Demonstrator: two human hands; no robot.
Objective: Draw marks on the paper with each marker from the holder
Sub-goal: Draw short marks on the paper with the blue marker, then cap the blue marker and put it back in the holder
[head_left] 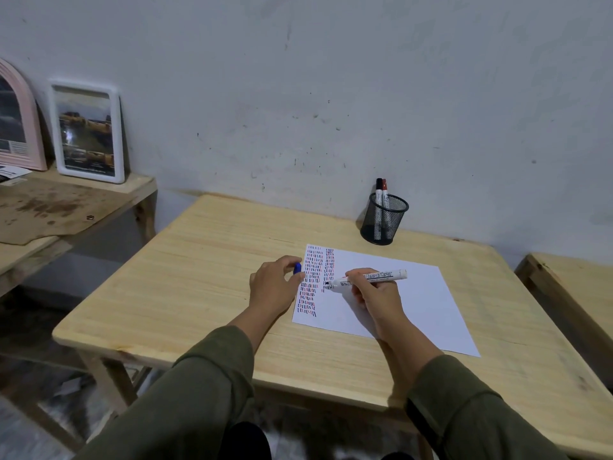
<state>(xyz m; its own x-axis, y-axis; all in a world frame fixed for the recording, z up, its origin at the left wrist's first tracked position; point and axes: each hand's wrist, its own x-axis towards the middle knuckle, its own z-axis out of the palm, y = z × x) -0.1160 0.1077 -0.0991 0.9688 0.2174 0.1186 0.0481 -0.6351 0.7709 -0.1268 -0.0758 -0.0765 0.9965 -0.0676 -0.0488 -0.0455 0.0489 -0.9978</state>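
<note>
A white sheet of paper (414, 303) lies on the wooden table (205, 267), its left part covered with columns of short blue, red and black strokes. My right hand (374, 293) grips a white marker (371, 277) with its tip touching the paper beside the second column of strokes. My left hand (273, 287) rests at the paper's left edge and holds a blue cap (297, 268) between its fingers. A black mesh holder (384, 218) stands behind the paper near the wall, with a black-capped marker (378, 194) and a red-capped marker (385, 193) upright in it.
A lower wooden shelf (66, 207) at the left carries a white picture frame (88, 131) and a pink arched frame (16, 121) leaning on the wall. Another wooden table (574, 287) stands at the right, past a narrow gap.
</note>
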